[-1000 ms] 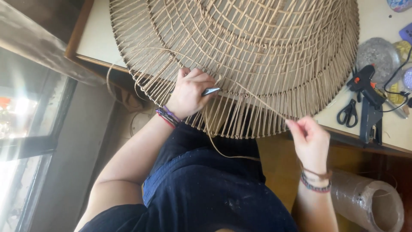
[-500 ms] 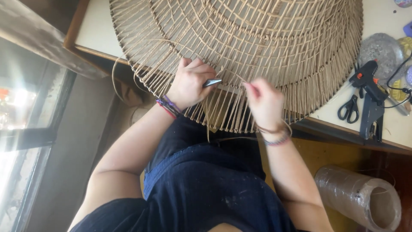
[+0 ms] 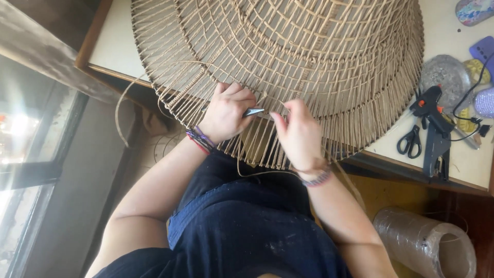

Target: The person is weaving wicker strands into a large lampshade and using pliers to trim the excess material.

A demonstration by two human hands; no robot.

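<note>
A large round woven rattan piece [image 3: 309,56] lies on a pale table [image 3: 116,49], its fringe of loose spokes hanging over the near edge. My left hand [image 3: 226,113] rests on the weave near the rim and grips a small metal tool [image 3: 253,111] whose tip points right. My right hand [image 3: 298,136] sits just right of that tip, fingers pinched on a thin rattan strand [image 3: 262,174] that loops down over my lap. Both wrists wear bracelets.
On the table at the right lie black scissors [image 3: 409,140], a black glue gun [image 3: 432,131] with a cable, and several small round dishes [image 3: 445,74]. A clear plastic roll [image 3: 427,242] lies on the floor at lower right. A window is on the left.
My right hand has come in from the far right, where it held the strand pulled out, to the weave beside the tool. My left hand has stayed in place.
</note>
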